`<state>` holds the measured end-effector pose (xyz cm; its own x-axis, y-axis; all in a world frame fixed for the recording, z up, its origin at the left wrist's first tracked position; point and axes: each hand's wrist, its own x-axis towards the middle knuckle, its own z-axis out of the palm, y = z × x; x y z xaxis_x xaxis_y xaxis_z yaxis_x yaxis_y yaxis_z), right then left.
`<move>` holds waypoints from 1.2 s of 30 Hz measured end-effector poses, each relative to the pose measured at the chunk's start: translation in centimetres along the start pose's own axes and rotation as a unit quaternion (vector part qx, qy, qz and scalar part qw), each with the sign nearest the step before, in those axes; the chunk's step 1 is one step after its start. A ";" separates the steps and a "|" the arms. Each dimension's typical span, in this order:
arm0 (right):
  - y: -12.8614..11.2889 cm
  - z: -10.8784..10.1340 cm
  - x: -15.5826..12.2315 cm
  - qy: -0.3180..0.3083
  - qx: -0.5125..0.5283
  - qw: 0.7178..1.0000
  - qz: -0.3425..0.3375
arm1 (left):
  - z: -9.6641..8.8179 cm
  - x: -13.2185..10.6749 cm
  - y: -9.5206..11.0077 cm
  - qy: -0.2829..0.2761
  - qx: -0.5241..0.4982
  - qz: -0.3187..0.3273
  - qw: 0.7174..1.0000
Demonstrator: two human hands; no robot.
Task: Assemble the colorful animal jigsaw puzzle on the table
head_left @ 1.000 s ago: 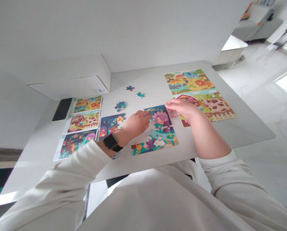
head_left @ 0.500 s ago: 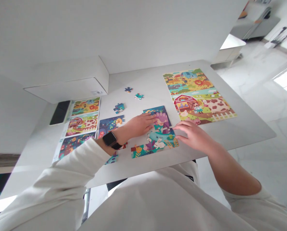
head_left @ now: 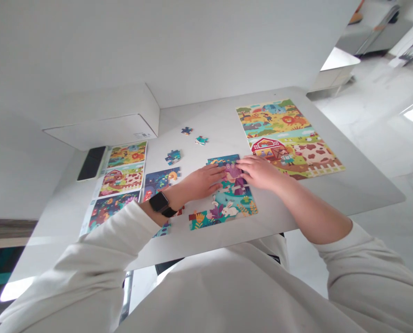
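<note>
Peacock-and-rabbit puzzle section (head_left: 230, 199) lay flat on table (head_left: 359, 189), near middle, between dark-blue section (head_left: 157, 179) at left and farm-and-savanna puzzle (head_left: 294, 138) at right. Left hand (head_left: 206, 180) rested over its left part, fingers straight, slightly spread. Right hand (head_left: 257, 172) touched far right edge, thumb held apart from fingers, no pinch visible. Pieces looked light, stiff, probably smooth; joints likely weak if lifted one-sided. Best hold seemed flat fingers on opposite outer edges.

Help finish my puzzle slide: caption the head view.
Left hand on a partly assembled teal-and-purple rabbit jigsaw, right hand at its edge, near a rectangular yellow-and-green animal picture.
</note>
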<state>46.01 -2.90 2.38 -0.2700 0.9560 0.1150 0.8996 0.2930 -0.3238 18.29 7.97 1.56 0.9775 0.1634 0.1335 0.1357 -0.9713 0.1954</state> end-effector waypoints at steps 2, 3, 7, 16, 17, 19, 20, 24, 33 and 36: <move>0.1 0.3 0.0 -0.004 -0.011 1.000 -0.004 | -0.1 0.1 0.2 0.001 0.002 -0.010 1.000; 0.1 0.4 0.0 -0.005 -0.016 1.000 -0.007 | -0.1 0.2 0.4 0.005 0.006 -0.019 1.000; -0.1 0.2 -0.5 -0.011 -0.034 0.999 -0.012 | -0.2 0.9 1.4 0.010 0.007 -0.042 0.999; -2.8 -1.8 -7.3 -0.002 0.012 1.000 -0.024 | 0.2 0.3 3.6 -0.038 0.024 -0.070 0.997; -3.1 -1.7 -8.4 -0.003 0.010 1.000 -0.025 | 0.3 0.3 3.7 -0.046 0.025 -0.065 0.996; -3.7 -1.4 -10.2 -0.005 0.006 1.000 -0.022 | 0.3 0.3 3.7 -0.050 0.030 -0.058 0.997; -3.9 -1.1 -10.9 -0.004 0.005 1.000 -0.021 | 0.3 0.4 3.8 -0.049 0.033 -0.058 0.997; -4.4 0.1 -12.4 0.013 -0.003 1.000 -0.014 | 0.3 0.4 4.3 -0.040 0.045 -0.052 0.997; -4.3 1.4 -12.5 0.062 0.006 0.998 -0.019 | 0.0 0.4 4.8 -0.046 0.058 -0.051 0.996; -4.7 1.7 -12.7 0.076 0.023 0.997 -0.019 | 0.1 0.3 4.8 -0.042 0.057 -0.053 0.996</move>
<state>44.62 -16.40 0.85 -0.2456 0.9316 0.2679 0.8721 0.3330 -0.3585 19.28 3.40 2.47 0.9661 0.2558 0.0345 0.2518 -0.9635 0.0909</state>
